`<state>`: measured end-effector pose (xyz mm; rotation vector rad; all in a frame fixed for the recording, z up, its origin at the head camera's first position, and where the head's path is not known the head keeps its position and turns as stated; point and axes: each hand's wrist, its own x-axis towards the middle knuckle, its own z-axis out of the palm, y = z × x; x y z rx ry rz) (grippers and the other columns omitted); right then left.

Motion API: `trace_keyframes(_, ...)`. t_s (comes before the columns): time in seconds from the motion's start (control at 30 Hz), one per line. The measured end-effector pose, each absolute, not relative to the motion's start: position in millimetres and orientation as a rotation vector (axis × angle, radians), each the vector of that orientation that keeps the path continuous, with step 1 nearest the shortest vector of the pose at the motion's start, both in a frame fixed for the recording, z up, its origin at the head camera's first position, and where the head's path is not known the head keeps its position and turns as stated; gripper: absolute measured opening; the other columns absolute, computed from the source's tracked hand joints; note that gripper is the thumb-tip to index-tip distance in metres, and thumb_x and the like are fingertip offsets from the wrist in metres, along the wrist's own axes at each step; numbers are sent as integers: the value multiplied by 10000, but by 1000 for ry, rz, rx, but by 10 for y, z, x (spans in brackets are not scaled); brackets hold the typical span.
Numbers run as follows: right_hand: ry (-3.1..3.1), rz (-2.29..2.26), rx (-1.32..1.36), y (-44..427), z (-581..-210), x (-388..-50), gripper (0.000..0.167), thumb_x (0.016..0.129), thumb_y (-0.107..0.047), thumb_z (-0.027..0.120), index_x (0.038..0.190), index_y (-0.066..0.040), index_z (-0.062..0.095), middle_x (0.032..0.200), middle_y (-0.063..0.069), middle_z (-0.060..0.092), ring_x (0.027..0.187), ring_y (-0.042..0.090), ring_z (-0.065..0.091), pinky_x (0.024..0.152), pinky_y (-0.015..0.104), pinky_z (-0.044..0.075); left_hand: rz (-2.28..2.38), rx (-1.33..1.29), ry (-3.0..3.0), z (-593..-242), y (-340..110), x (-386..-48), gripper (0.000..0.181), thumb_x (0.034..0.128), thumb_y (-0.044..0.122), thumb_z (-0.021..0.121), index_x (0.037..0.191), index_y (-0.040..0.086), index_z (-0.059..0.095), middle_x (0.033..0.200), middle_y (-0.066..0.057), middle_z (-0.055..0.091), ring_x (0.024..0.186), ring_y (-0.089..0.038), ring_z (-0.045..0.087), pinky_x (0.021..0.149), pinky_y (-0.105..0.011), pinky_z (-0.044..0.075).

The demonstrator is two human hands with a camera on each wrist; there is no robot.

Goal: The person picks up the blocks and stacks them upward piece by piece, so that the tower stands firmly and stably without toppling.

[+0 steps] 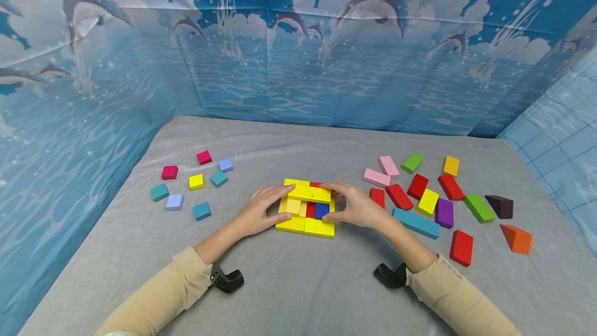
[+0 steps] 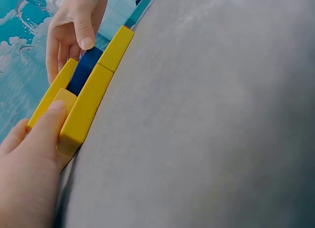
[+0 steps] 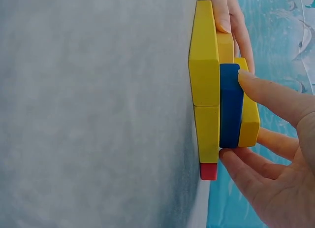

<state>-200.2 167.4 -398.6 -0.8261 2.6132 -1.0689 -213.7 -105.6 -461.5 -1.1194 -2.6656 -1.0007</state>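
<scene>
A low structure of wooden blocks sits mid-table in the head view. Two yellow blocks (image 1: 319,227) line its front, and a long yellow block (image 1: 310,193) lies across its back on top. Between them are a pale yellow block (image 1: 293,207), a red block (image 1: 311,210) and a blue block (image 1: 322,211). My left hand (image 1: 258,212) lies at the left end, its thumb touching the pale yellow block. At the right end, my right hand (image 1: 360,207) rests its thumb on the blue block, fingertips against the ends. Some fingertips are hidden behind the blocks.
Small cubes, among them a yellow cube (image 1: 196,182) and a teal cube (image 1: 202,211), lie scattered at left. Many loose blocks spread at right, including a long blue block (image 1: 416,223), a purple block (image 1: 444,213) and an orange triangular block (image 1: 516,239). A dolphin-patterned curtain (image 1: 298,77) stands behind.
</scene>
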Motion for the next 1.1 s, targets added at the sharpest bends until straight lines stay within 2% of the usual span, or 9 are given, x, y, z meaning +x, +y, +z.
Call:
trace_keyframes(0.2, 2657, -1121, -795, 1857, -3925, -1980, 650, 762, -185, 748, 1314, -15, 451, 1268, 175, 502, 1057, 312, 538, 868, 433, 475, -1007, -1136, -2637, -4617, -1056, -2141, 645, 852, 375, 625, 1416, 223, 352, 1395, -16, 428, 1273, -210, 376, 1039, -476, 254)
trace_keyframes(0.37, 2819, -1151, -722, 2326, -3903, -1834, 582, 779, -144, 729, 1288, -14, 477, 1223, 191, 529, 1022, 336, 542, 824, 484, 481, -994, -1140, -2631, -4634, -1066, -2139, 650, 853, 385, 620, 1419, 220, 347, 1397, -22, 425, 1273, -221, 375, 1038, -487, 251)
trace_keyframes(0.57, 2982, -1000, -517, 2909, -3995, -1515, 554, 774, -137, 731, 1261, -7, 502, 1149, 182, 562, 975, 330, 556, 765, 471, 503, -991, -1128, -2645, -4637, -1062, -2138, 655, 851, 395, 619, 1422, 236, 339, 1401, -14, 420, 1277, -217, 370, 1041, -487, 248)
trace_keyframes(0.6, 3006, -971, -495, 2988, -4012, -1472, 545, 763, -125, 739, 1245, -2, 516, 1130, 184, 575, 962, 329, 560, 753, 458, 509, -988, -1128, -2645, -4636, -1059, -2141, 655, 851, 398, 619, 1421, 238, 339, 1400, -14, 421, 1275, -217, 372, 1040, -487, 249)
trace_keyframes(0.7, 3047, -889, -446, 3180, -4050, -1372, 509, 743, -109, 753, 1196, 9, 555, 1081, 183, 597, 924, 309, 559, 718, 324, 533, -978, -1126, -2644, -4635, -1060, -2139, 656, 852, 400, 617, 1422, 235, 338, 1399, -16, 422, 1273, -219, 376, 1039, -488, 252)
trace_keyframes(0.8, 3052, -837, -397, 3298, -4080, -1317, 472, 733, -113, 760, 1149, 21, 581, 1054, 184, 593, 896, 281, 539, 683, 175, 489, -982, -1121, -2646, -4636, -1063, -2138, 657, 852, 394, 619, 1423, 230, 338, 1401, -20, 420, 1274, -219, 375, 1041, -484, 249)
trace_keyframes(0.87, 3052, -813, -366, 3342, -4099, -1298, 457, 730, -109, 761, 1136, 18, 594, 1045, 183, 589, 881, 263, 535, 668, 140, 459, -983, -1116, -2651, -4634, -1065, -2138, 656, 853, 389, 619, 1423, 231, 337, 1402, -18, 418, 1278, -215, 371, 1043, -477, 248)
trace_keyframes(0.93, 3049, -782, -344, 3364, -4118, -1293, 447, 732, -118, 761, 1129, 11, 603, 1041, 182, 586, 874, 255, 529, 671, 164, 466, -983, -1118, -2651, -4632, -1063, -2138, 654, 854, 388, 618, 1423, 228, 339, 1402, -19, 419, 1280, -214, 370, 1044, -475, 247)
trace_keyframes(1.1, 3049, -687, -318, 3365, -4143, -1292, 434, 719, -120, 767, 1112, -1, 624, 998, 168, 591, 854, 246, 512, 676, 332, 510, -964, -1120, -2657, -4631, -1057, -2140, 650, 854, 391, 618, 1420, 225, 344, 1401, -15, 420, 1276, -212, 375, 1042, -471, 253)
